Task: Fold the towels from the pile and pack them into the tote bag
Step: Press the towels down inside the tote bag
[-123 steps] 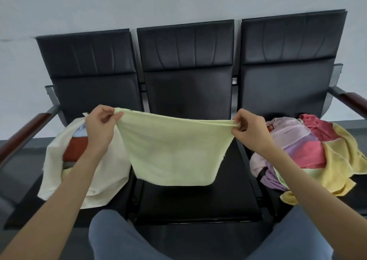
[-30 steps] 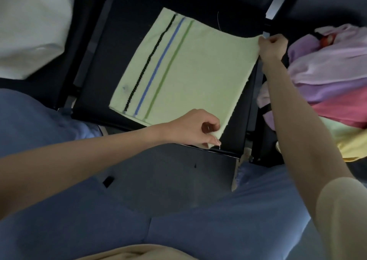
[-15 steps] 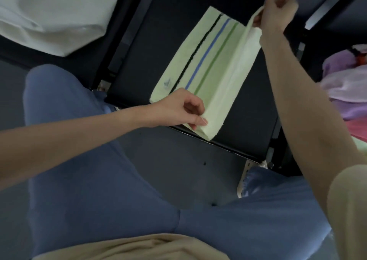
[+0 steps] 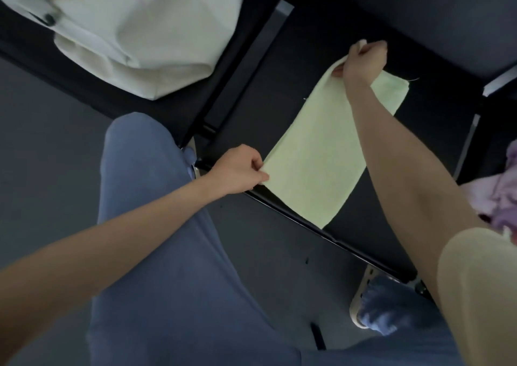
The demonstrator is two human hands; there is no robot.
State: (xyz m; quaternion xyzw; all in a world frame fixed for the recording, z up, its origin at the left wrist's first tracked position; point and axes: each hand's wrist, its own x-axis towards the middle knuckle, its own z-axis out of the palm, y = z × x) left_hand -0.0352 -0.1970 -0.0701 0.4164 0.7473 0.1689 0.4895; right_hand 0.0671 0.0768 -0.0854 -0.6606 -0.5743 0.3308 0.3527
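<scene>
Now left hand (image 4: 241, 169) in pinching grip on towel (image 4: 316, 153) near corner, right hand (image 4: 363, 60) outstretched, gripping far corner.

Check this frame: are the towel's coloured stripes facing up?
No, the pale green towel lies folded on the black seat showing only plain fabric.

Blue trousers (image 4: 167, 267), cream short sleeve (image 4: 475, 281), light perforated shoe (image 4: 361, 295), bare forearms.

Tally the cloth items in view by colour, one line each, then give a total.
Pale green towel, folded on the seat: 1
White tote bag: 1
Lilac-pink pile, cut off at the right edge, separate pieces not tellable: 1
Total: 3
</scene>
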